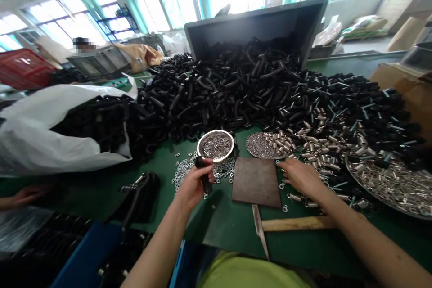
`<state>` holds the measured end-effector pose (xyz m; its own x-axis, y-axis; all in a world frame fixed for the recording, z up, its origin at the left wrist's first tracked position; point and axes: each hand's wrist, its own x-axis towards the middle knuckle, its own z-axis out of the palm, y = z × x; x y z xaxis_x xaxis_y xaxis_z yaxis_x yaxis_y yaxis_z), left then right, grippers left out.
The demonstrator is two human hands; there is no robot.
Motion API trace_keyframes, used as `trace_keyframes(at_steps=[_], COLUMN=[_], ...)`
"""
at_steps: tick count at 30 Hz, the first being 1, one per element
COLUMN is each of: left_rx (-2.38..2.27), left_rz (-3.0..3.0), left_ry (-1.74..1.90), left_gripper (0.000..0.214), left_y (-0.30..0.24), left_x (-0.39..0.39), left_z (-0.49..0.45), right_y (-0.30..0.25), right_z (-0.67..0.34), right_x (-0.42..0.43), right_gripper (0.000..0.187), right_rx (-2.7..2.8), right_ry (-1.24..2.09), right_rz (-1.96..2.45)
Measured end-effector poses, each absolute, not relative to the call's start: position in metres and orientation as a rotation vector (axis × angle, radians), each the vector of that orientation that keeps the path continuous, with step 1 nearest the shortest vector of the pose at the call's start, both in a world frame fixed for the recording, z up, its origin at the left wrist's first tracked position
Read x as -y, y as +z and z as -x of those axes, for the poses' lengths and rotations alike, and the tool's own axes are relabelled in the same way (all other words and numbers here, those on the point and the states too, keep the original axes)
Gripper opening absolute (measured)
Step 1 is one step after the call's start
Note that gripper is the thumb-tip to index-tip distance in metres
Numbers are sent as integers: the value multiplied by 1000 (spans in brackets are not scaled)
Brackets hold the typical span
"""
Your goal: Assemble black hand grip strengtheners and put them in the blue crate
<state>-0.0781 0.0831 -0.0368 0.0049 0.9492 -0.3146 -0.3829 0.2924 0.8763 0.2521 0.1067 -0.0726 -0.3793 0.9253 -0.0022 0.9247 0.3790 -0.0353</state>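
Note:
My left hand point(191, 185) is closed around a black curved handle point(206, 184), held upright over the bench in front of a steel bowl point(200, 144) of small metal rings. Loose nuts or washers point(184, 168) lie scattered around that bowl. At the right edge of a flat brown metal plate point(256, 183), my right hand point(302, 179) reaches down with its fingers drawn together. What its fingertips pinch, if anything, is too small to make out. Metal springs point(317, 159) lie just beyond and beside that hand. A hammer point(293, 223) with a wooden handle rests below the plate, partly under my right forearm.
A large heap of black handles point(232, 85) spills from a tipped grey crate point(253, 20). An oval tray point(259, 146) holds small parts and springs; a round tray point(405, 189) of metal pins stands right. At left are a white sack point(30, 130) and another person's hand point(30, 194).

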Motion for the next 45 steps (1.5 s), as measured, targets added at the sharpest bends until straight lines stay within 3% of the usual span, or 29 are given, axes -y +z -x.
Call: trace_keyframes(at_steps=[5, 12, 18, 25, 31, 36, 45], left_rx=[-1582, -1970, -2027, -1796, -1318, -929, -1010], left_rz=[-1209, -2001, -2224, -2244, -1232, -683, -951], left_ry=[923, 371, 41, 292, 995, 1087, 1029], left_gripper=[27, 19, 23, 34, 21, 20, 18], left_y=[-69, -84, -82, -74, -50, -35, -30], left_x=[-71, -88, -96, -96, -72, -45, -31], left_z=[83, 58, 47, 47, 30, 6, 7], right_y=[-80, -67, -53, -54, -49, -33, -35], right_z=[-258, -280, -265, -236, -200, -168, -160], right_x=[-116, -108, -76, -53, -41, -32, -37], right_gripper=[37, 29, 32, 24, 18, 17, 22], right_rx=[2433, 1682, 1340, 1186, 1125, 1188, 1100], right_ry=[218, 539, 1029, 1305, 1442, 1512, 1583], right_rz=[1769, 1787, 1504, 1230, 1039, 938, 980])
